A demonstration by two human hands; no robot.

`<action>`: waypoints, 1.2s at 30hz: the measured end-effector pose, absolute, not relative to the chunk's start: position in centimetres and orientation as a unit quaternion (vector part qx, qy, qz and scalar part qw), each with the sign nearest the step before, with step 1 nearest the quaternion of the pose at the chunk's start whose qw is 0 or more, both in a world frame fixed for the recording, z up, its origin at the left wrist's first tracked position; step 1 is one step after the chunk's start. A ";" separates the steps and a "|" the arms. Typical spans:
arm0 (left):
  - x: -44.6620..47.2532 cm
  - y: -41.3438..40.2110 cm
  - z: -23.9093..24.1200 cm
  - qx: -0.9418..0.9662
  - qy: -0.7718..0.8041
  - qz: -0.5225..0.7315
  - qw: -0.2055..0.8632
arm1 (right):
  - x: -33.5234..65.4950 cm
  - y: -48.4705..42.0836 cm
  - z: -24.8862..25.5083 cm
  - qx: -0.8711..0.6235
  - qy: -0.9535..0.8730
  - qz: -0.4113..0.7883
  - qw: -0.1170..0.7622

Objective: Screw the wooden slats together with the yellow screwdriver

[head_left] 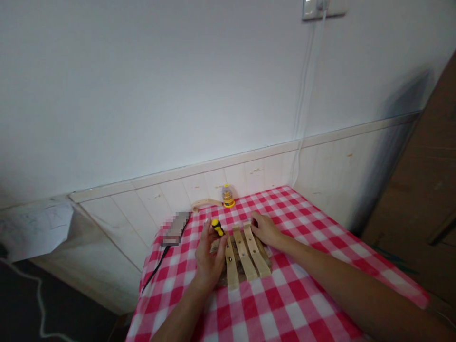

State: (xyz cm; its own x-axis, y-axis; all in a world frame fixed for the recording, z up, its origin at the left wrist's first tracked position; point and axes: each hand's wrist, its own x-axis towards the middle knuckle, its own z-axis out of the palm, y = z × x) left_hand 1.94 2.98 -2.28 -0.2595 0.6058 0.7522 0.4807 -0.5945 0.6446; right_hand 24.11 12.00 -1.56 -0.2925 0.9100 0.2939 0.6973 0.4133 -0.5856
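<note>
My left hand (210, 256) is closed around a short screwdriver (217, 227) with a yellow and black handle, which tilts over the left side of the work. Below it, three pale curved wooden strips (244, 254) with holes lie side by side across a darker brown base (240, 273). Small metal fittings, too small to name, show in the left strip's holes. My right hand (265, 229) has its fingers curled at the far end of the rightmost wooden strip (255, 249), gripping there. Its fingertips are partly hidden.
A red-and-white checked cloth (295, 275) covers the table. At the back stand a yellow-capped clear container (228, 195) and another curved wooden piece (206, 202). A blurred-out flat object (175, 229) with a black cord lies at the left edge. The wall (178, 95) borders the back.
</note>
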 end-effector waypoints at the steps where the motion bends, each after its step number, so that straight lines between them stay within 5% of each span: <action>1: 2.0 2.8 -2.1 0.603 0.445 0.659 0.056 | 24.1 12.0 -1.6 -0.514 -0.785 0.175 0.299; 36: 2.1 0.7 -1.9 0.657 0.387 0.645 0.054 | 23.9 12.1 -1.3 -0.502 -0.791 0.185 0.298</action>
State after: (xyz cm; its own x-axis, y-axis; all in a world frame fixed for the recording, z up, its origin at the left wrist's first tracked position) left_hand 2.13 0.68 -1.88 -0.1317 0.5781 0.8052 0.4381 -0.6947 0.5705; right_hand 23.90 12.07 -1.35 -0.3183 0.9040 0.2854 0.6838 0.4275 -0.5914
